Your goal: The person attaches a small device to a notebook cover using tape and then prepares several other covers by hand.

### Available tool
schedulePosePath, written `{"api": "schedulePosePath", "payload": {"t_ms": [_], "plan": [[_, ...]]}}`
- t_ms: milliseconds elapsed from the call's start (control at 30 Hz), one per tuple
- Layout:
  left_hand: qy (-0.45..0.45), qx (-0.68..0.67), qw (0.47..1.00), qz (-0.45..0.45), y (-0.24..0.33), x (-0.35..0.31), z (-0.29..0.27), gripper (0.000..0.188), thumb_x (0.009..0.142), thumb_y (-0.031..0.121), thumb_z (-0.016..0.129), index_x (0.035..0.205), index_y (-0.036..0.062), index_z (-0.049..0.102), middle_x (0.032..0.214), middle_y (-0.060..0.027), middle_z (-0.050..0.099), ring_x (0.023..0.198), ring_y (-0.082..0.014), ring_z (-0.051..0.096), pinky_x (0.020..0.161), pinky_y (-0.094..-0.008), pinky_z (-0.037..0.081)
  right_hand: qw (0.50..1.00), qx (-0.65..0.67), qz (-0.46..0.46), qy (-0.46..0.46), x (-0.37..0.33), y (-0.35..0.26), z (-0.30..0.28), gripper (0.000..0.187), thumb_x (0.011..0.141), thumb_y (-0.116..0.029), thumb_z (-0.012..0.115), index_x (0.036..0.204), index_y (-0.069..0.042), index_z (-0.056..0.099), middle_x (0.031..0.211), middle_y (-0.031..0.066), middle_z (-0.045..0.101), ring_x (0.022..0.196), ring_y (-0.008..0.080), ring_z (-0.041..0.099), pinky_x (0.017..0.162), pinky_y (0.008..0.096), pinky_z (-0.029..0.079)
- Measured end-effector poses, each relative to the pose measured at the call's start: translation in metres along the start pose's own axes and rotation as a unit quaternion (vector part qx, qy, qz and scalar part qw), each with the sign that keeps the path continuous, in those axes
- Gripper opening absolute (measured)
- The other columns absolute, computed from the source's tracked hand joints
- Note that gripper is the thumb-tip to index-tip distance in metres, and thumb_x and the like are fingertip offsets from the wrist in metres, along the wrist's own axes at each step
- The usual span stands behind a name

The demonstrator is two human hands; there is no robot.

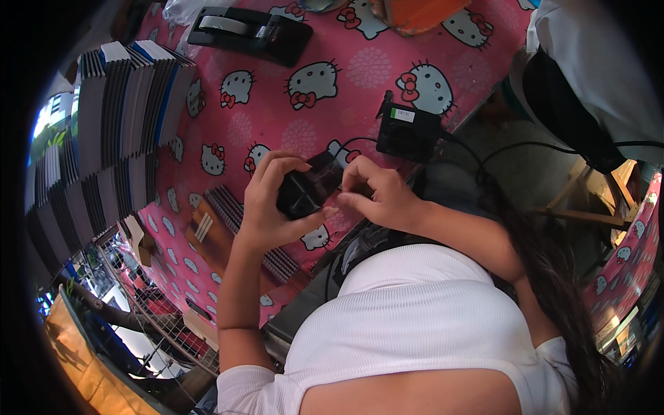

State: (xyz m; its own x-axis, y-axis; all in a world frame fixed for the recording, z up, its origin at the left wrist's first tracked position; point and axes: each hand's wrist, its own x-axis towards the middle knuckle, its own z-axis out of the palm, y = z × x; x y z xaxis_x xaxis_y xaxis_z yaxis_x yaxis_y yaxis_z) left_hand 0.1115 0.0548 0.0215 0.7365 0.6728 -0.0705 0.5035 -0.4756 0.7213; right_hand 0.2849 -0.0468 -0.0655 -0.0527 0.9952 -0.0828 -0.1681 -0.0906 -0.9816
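Observation:
My left hand is wrapped round a small black object with a glossy, rounded side, its kind unclear. The thumb lies along the object's near edge and the fingers curl over the far side. Close to its right, my right hand has thumb and forefinger pinched together. Whatever the pinch holds is too small to make out. Just beyond my hands, a black boxy device with a small white and green label rests on the table, and a thin dark cable runs from it toward the held object.
A pink table cover with cartoon cats lies beneath. Tall stacks of dark-covered books rise at the left. A black tape dispenser stands at the far side. Spiral-bound notebooks lie left of my arm, and a black cable stretches rightward.

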Motion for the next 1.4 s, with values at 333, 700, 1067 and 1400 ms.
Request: {"api": "schedulePosePath", "payload": {"t_ms": [333,700,1067,1400], "plan": [[0.165,0.098,0.979,-0.072,0.037,-0.009,0.032,0.057,0.063,0.013,0.079,0.113,0.0007,0.054,0.104,-0.0149,0.057,0.103,-0.0299,0.056,0.087,-0.0369,0.047,0.991,-0.116,-0.06,0.011,-0.009,-0.004,0.0,0.044,0.077,-0.002,0.065,0.12,-0.003,0.053,0.102,0.0144,0.052,0.093,0.0285,0.059,0.08,0.0354,0.049],[0.277,0.116,0.952,-0.057,0.034,0.002,0.053,0.042,0.061,0.003,0.07,0.101,0.001,0.057,0.091,-0.0125,0.055,0.082,-0.0271,0.057,0.073,-0.0353,0.048,0.979,-0.185,-0.071,-0.045,0.001,-0.008,-0.012,0.054,0.073,0.001,0.06,0.126,-0.004,0.047,0.108,0.0174,0.048,0.102,0.0351,0.055,0.083,0.0401,0.048],[0.35,0.081,0.933,-0.019,0.033,-0.025,0.059,0.039,0.053,0.016,0.067,0.088,0.0031,0.055,0.084,-0.0138,0.052,0.08,-0.0331,0.052,0.071,-0.0426,0.043,0.916,-0.327,-0.206,-0.106,0.008,-0.008,-0.021,0.029,0.08,-0.004,0.062,0.108,0.002,0.063,0.1,0.0185,0.062,0.088,0.0328,0.063,0.075,0.0362,0.051],[0.363,0.129,0.923,-0.018,0.013,-0.008,0.094,0.048,0.045,0.03,0.07,0.084,0.0066,0.059,0.088,-0.0096,0.055,0.085,-0.0311,0.054,0.069,-0.0415,0.048,0.83,-0.398,-0.329,-0.21,0.042,-0.002,-0.053,0.013,0.081,-0.006,0.061,0.09,0.004,0.062,0.077,0.0169,0.061,0.066,0.0337,0.06,0.059,0.0412,0.047]]}}
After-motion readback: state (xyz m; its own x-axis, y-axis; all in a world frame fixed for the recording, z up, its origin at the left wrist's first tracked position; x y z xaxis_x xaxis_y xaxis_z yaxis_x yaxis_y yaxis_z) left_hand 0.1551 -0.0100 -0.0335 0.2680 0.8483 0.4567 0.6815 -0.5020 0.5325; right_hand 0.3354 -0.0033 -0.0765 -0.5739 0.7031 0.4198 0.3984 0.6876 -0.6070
